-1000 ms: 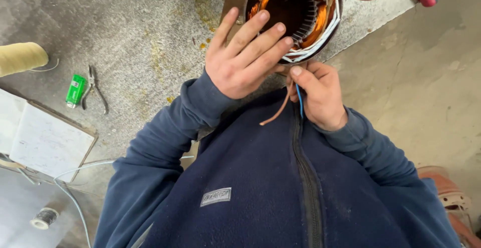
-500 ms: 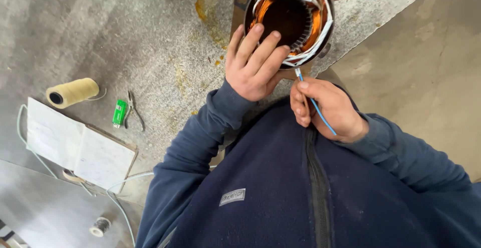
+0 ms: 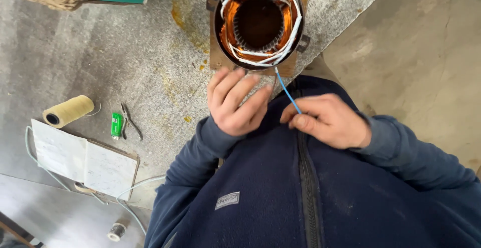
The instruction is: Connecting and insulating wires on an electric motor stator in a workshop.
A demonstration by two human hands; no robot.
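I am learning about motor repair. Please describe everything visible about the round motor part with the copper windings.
The motor stator is a dark round shell standing open end up on a brown board on the grey bench. Inside, orange copper windings ring a dark toothed bore, with white sleeves laid over the coils. A blue wire runs from its near rim to the right hand, whose fingers pinch it. The left hand hovers just below the rim; whether it touches cannot be told.
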